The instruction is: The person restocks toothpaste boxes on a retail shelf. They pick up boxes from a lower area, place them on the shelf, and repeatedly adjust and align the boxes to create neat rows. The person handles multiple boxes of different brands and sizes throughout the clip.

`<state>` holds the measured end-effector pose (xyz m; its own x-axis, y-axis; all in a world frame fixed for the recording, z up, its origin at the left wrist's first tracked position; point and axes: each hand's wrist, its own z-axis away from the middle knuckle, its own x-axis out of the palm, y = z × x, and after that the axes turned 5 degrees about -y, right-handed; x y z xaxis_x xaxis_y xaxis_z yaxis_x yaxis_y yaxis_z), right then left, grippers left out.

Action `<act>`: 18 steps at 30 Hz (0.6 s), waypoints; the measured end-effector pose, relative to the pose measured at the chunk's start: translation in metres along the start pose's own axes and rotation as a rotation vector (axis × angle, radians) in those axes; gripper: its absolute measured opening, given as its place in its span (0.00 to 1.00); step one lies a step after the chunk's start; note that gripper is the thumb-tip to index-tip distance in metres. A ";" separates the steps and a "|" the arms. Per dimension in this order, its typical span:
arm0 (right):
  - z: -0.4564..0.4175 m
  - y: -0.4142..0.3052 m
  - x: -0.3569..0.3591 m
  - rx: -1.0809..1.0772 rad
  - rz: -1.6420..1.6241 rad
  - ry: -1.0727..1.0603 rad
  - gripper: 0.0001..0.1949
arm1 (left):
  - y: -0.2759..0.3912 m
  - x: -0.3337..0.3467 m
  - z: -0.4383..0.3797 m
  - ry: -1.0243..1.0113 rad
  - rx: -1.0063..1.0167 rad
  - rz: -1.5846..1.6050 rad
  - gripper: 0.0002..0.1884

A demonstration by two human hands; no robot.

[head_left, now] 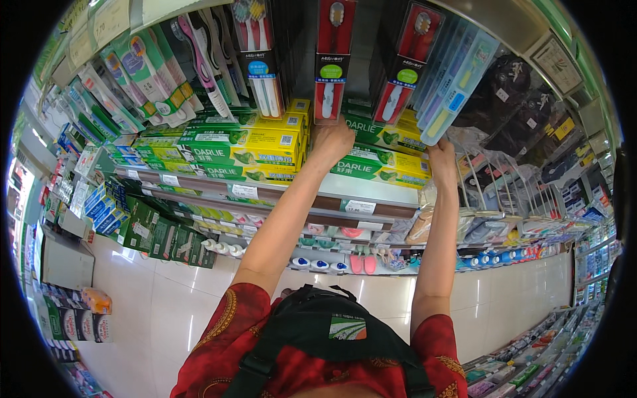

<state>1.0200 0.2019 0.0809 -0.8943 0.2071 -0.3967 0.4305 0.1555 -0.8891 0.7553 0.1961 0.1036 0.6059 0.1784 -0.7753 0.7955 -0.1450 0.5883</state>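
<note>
My left hand (334,142) reaches onto the shelf at the left end of a stack of green and yellow Darlie toothpaste boxes (371,160). Its fingertips are hidden behind the hand, just under a hanging red toothbrush pack (328,74). At the right end of the same stack is my right hand (442,159), close to the lower end of a light blue toothbrush pack (460,84). Its grip is not plain to see. Another, taller Darlie stack (239,147) stands left of my left hand, with a narrow gap between.
More toothbrush packs (149,74) hang at upper left. The shelf edge (358,206) carries price tags. To the right, a wire rack (477,184) holds bagged dark goods (517,99). Lower shelves hold bottles (318,264). Cartons (149,231) stand at left above the tiled floor (164,298).
</note>
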 end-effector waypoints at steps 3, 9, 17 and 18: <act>0.018 -0.009 0.003 -0.091 -0.103 0.121 0.16 | 0.001 -0.002 0.019 0.171 0.124 0.015 0.13; 0.051 -0.030 0.006 -0.179 -0.144 0.278 0.14 | -0.003 -0.002 0.056 0.246 0.218 0.201 0.17; 0.070 -0.027 0.018 -0.310 -0.343 0.408 0.13 | -0.014 -0.002 0.088 0.321 0.342 0.491 0.32; 0.072 -0.027 0.019 -0.311 -0.323 0.420 0.13 | -0.016 0.001 0.088 0.403 0.370 0.525 0.30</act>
<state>0.9826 0.1321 0.0808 -0.8881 0.4555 0.0617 0.2179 0.5354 -0.8160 0.7424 0.1133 0.0726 0.9167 0.3273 -0.2291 0.3906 -0.6137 0.6862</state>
